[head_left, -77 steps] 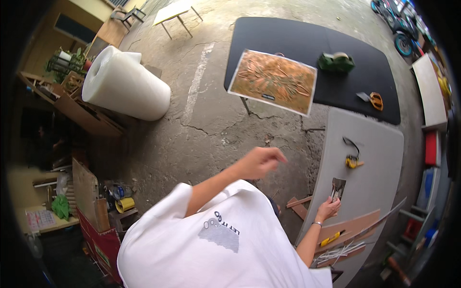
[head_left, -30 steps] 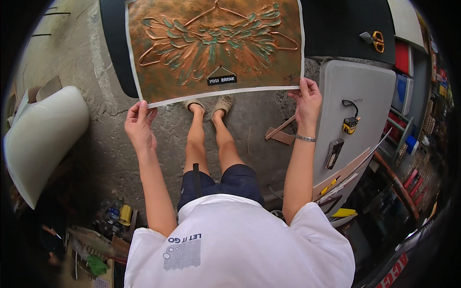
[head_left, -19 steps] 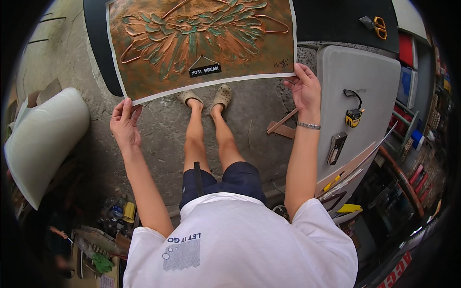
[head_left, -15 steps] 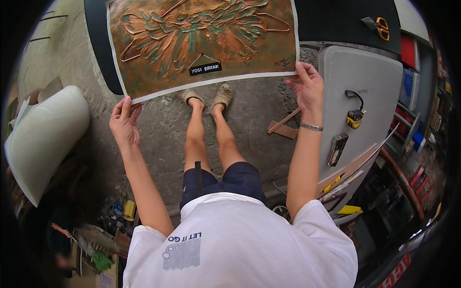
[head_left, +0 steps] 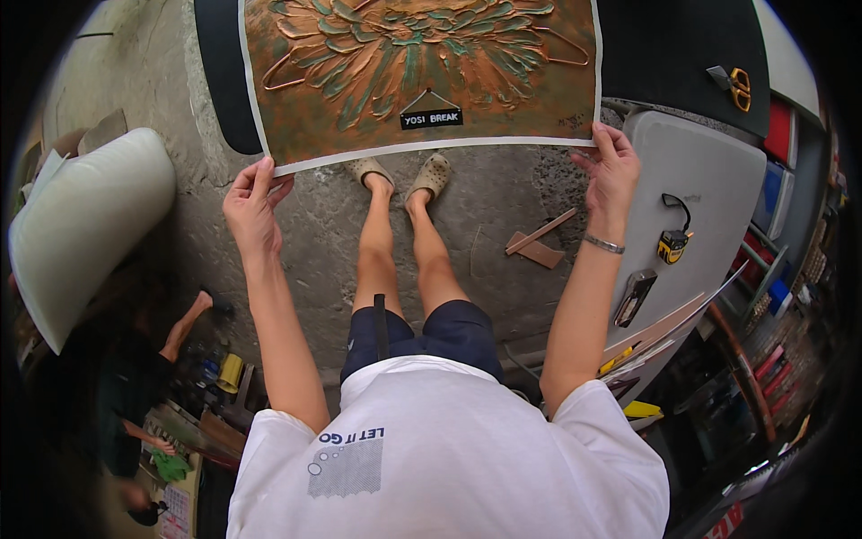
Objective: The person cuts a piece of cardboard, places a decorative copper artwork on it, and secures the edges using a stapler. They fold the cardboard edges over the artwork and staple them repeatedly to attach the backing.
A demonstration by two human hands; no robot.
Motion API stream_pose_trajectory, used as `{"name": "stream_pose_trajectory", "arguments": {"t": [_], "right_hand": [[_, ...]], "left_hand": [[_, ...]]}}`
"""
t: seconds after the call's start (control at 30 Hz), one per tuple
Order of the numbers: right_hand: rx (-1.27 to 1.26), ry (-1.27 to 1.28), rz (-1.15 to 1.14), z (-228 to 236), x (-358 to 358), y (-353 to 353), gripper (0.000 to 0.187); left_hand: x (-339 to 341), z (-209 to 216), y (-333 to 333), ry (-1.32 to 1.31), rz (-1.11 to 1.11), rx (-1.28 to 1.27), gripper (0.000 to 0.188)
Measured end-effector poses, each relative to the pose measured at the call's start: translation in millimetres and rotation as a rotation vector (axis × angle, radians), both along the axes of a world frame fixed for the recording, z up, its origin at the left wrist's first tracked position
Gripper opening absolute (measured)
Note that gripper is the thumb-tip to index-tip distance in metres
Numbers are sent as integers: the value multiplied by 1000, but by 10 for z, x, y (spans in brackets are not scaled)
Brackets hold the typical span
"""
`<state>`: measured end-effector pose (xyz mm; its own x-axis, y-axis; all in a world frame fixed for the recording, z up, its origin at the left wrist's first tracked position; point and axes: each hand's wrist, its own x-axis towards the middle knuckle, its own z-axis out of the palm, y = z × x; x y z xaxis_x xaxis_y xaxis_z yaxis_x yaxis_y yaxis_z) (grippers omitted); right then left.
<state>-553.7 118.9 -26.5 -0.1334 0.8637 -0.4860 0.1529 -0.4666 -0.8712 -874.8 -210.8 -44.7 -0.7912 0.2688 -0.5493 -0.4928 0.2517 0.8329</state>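
A printed picture (head_left: 359,125) with a white border stretches between my hands, its top cut off by the frame. It bears copper and green petal shapes and a small black sign. At its near left corner, my left hand (head_left: 258,211) pinches the border between thumb and fingers. My right hand (head_left: 613,180), with a metal band at the wrist, grips the near right corner the same way. The sheet hangs fairly flat above the floor, over the black tabletop (head_left: 682,54) at its far side.
Orange-handled scissors (head_left: 739,90) lie on the black top. A grey table (head_left: 709,171) at right holds a yellow tape measure (head_left: 672,244) and a black device (head_left: 636,297). Wood scraps (head_left: 539,248) lie on the floor. A bulky white roll (head_left: 99,225) stands left; another person (head_left: 135,404) is lower left.
The view has shifted slightly. My hands and the picture sit further right in the frame, still gripped at both corners. More of the other person's body shows at lower left.
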Motion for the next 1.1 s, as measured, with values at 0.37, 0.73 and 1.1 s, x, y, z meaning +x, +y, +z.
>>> {"name": "stream_pose_trajectory", "arguments": {"t": [0.37, 0.73, 1.1], "right_hand": [[-40, 68, 17, -215, 166, 148, 15], [-184, 138, 43, -251, 228, 265, 17], [-220, 144, 23, -208, 178, 269, 18]], "left_hand": [[3, -69, -7, -160, 73, 111, 14], [-57, -95, -52, -328, 105, 236, 12], [-87, -124, -50, -336, 69, 231, 14]]}}
